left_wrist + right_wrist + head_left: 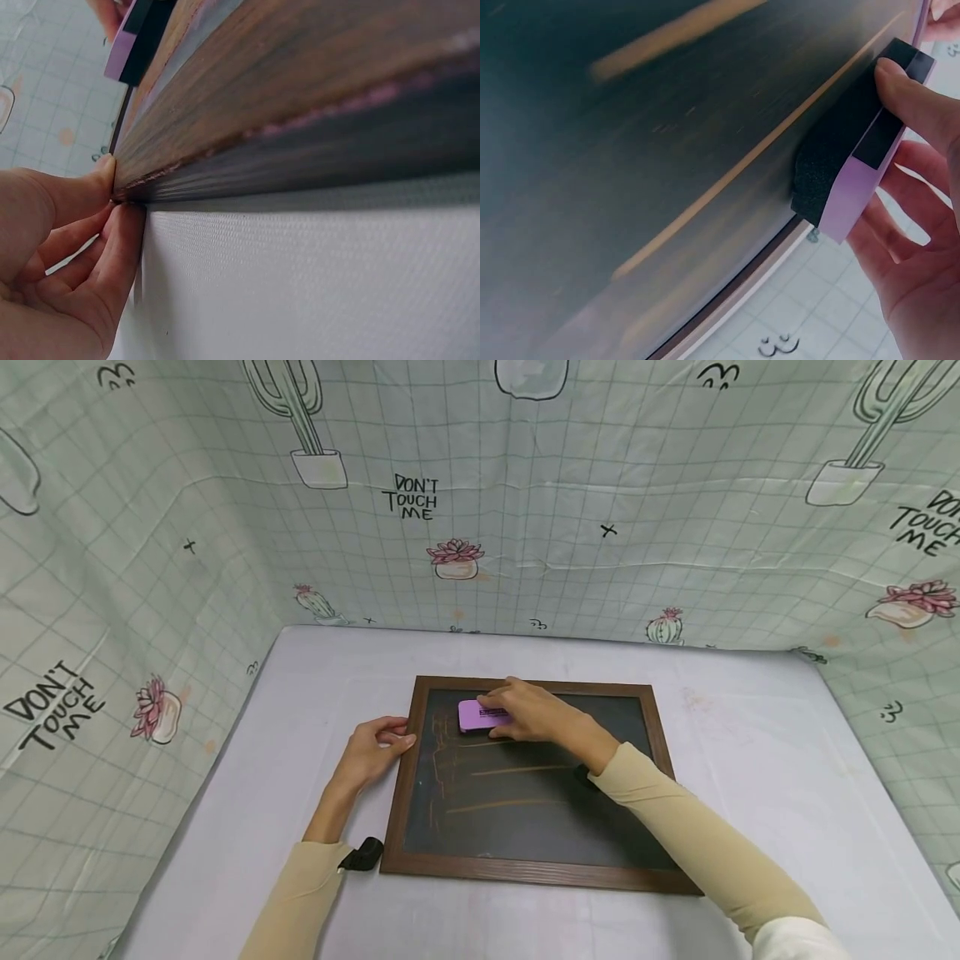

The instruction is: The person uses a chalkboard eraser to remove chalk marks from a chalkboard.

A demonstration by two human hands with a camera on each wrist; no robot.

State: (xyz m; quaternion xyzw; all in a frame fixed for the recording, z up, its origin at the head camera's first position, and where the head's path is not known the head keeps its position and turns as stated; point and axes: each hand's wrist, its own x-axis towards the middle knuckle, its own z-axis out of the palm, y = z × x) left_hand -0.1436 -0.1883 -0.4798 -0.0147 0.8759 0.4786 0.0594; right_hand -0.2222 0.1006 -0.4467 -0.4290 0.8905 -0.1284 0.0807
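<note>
A chalkboard (517, 835) in a brown wooden frame lies on the table, with several orange chalk lines across it and fainter marks along its left side. My right hand (536, 710) grips a purple eraser (474, 716) with black felt, near the board's upper left. In the right wrist view, the thumb lies along the side of the eraser (847, 180), its felt against the board. My left hand (372, 750) holds the frame's left edge. The left wrist view has the thumb on top of the frame (247, 97) and the fingers at its side.
White cloth covers the table (337, 677) around the board. A patterned curtain (540, 527) with cactus drawings stands behind and at both sides. A black wrist device (363, 855) sits by the left sleeve, close to the board's lower left corner.
</note>
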